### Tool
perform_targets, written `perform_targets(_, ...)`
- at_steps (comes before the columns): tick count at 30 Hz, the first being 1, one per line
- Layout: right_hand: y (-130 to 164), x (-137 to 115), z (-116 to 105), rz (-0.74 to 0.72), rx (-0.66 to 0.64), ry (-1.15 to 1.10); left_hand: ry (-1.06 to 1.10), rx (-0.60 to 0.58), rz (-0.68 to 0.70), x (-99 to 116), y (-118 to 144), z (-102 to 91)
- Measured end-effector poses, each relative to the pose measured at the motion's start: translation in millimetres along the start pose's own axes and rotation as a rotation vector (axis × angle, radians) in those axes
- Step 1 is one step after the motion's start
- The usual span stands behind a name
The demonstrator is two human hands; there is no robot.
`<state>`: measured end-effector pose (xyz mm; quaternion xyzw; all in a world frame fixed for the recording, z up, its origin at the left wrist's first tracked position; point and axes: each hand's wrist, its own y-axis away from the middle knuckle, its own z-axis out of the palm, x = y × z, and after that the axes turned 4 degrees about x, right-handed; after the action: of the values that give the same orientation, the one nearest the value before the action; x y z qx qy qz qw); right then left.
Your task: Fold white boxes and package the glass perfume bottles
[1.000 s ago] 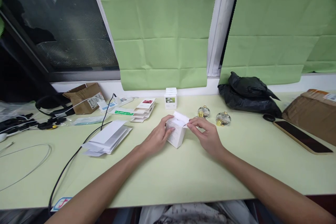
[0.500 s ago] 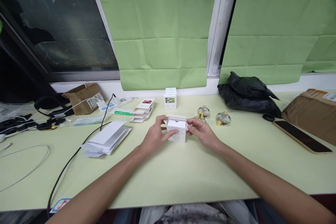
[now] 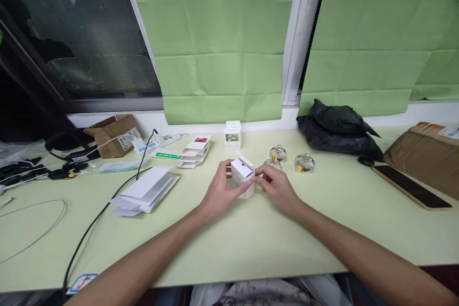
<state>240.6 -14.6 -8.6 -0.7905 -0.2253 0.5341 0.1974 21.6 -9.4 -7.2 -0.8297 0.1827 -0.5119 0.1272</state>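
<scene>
A small white carton (image 3: 241,169) stands at the middle of the table, turned at an angle, with its top flap raised at the back. My left hand (image 3: 219,190) grips it from the left, thumb across the near side and fingers behind. At its right upper edge, my right hand (image 3: 278,188) pinches the carton with thumb and forefinger. What lies inside the carton cannot be made out. Just beyond my right hand are glass bottles with gold caps, one of them (image 3: 278,152) at the back and another (image 3: 304,162) farther right.
White boxes (image 3: 233,138) stand in a row by the wall. Folded cartons (image 3: 195,151) and flat white cartons (image 3: 147,190) lie to the left, near a black cable (image 3: 91,224). A phone (image 3: 410,187), a black bag (image 3: 339,131) and a brown parcel (image 3: 426,155) are at the right.
The carton has been turned and tilted between my hands, so a corner now faces me. My right hand has shifted onto its right upper edge.
</scene>
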Motion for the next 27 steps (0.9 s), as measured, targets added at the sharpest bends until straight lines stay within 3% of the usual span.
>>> perform_targets(4, 4.3, -0.5, -0.7, -0.086, 0.043, 0.088, 0.106, -0.004, -0.001, 0.1, -1.7, 2.3)
perform_targets(9, 4.7, -0.6, -6.1, -0.437, 0.087, 0.314, 0.086, 0.052, -0.028, 2.2, 0.0, 3.5)
perform_targets(11, 2.2, -2.2, -7.7, -0.5, 0.069, 0.394, 0.021, 0.077, -0.051, 3.5, 2.6, 5.3)
perform_targets(14, -0.5, -5.7, -7.7, -0.415, 0.069, 0.436, -0.057, 0.096, -0.054, 4.4, 5.9, 6.5)
perform_targets(17, -0.3, -8.3, -5.5, -0.31, 0.06, 0.414, -0.026, 0.034, -0.001, 3.8, 5.3, 1.3)
perform_targets(24, 0.5, -4.8, -3.1, -0.249, 0.023, 0.347, -0.155, -0.01, 0.365, -4.2, -9.9, -28.7)
perform_targets(27, 0.5, -4.0, -4.1, -0.128, -0.04, 0.291, -0.125, -0.064, 0.315, -5.2, -12.7, -32.5)
